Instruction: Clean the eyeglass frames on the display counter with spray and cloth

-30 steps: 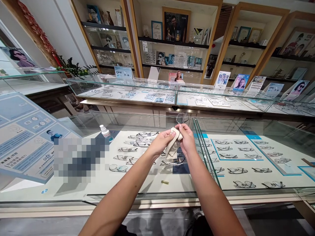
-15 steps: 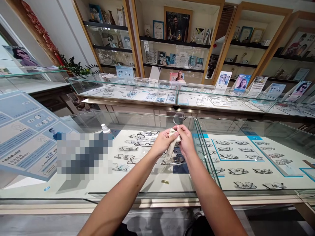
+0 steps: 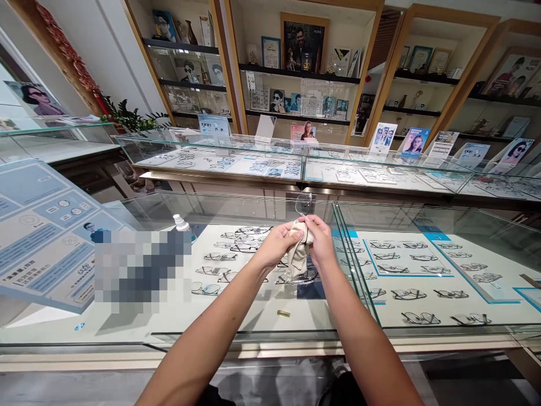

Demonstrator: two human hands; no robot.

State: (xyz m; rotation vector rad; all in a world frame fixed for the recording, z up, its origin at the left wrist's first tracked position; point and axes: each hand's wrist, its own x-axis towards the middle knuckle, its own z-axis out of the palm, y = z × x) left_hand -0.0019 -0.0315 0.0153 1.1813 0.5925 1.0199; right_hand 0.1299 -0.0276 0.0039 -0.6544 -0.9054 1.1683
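1. Near the counter's [image 3: 262, 322] front edge: a small gold piece [image 3: 283, 313].
2. Over its middle, the left hand [image 3: 275, 246] pinches a pale cloth [image 3: 297, 261]; the right hand [image 3: 321, 237] grips eyeglasses [image 3: 303, 204], one lens toward the far edge. Wiping seems in hand; the next stroke probably calls for light pressure.
3. White bottle [image 3: 181, 224] leftward.
4. Display case [image 3: 220, 183], then wall shelves [image 3: 302, 75].

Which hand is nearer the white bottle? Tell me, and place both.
Left. The left hand is to the right of the white bottle; the right hand is farther right, across the beige cloth.
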